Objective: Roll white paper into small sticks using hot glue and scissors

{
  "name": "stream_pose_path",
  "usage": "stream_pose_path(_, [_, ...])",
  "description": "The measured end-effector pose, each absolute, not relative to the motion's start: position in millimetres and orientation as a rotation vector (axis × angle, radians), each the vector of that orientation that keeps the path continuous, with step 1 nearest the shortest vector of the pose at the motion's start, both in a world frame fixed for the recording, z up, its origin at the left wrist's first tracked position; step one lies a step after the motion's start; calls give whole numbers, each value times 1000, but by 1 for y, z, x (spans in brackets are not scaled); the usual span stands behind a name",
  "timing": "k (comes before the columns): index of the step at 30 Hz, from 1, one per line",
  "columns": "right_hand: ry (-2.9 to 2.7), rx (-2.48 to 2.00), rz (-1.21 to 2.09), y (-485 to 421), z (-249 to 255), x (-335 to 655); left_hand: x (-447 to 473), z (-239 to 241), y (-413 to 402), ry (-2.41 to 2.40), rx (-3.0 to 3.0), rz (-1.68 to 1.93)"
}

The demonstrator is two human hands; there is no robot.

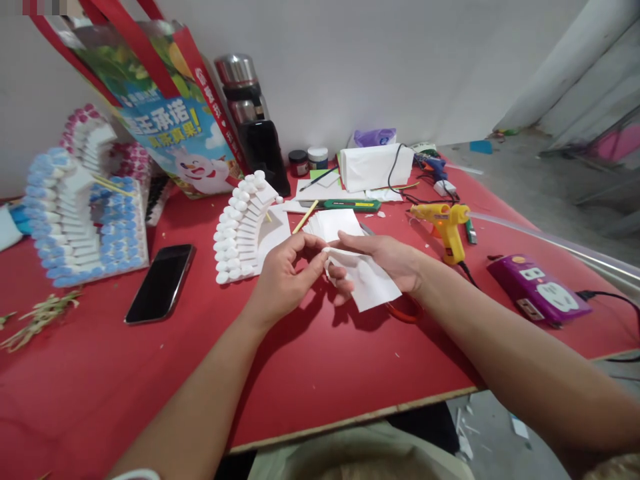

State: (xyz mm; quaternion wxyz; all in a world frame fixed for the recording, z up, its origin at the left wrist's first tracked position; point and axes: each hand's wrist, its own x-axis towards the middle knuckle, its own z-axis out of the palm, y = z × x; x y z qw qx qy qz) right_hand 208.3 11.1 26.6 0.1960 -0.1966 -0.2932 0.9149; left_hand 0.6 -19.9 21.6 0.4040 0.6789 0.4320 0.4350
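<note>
Landmark: yellow glue gun point(445, 227). White sheet point(373, 283) left of it, raised off red table point(320, 387). Left hand point(290, 277): thumb and fingertips pinching sheet's upper left corner. Right hand point(393, 260): against sheet, thumb by top edge, curled fingers showing at left side; whether clamped, cannot tell. Sheet bowed, looks thin. Judgement: pinch lightly, keep free corner flat, square edges before pressing any crease. Red handle point(407, 313), part hidden, nearer than glue gun: keep sheet's lower edge clear.

Head camera — looking forward and down, close above the table point(320, 380).
</note>
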Motion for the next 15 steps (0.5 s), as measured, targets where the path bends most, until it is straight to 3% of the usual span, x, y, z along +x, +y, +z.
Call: stream_pose_path(15, [-1426,-901,1979,1,34,204,4,19,-15,1103,1447,1137])
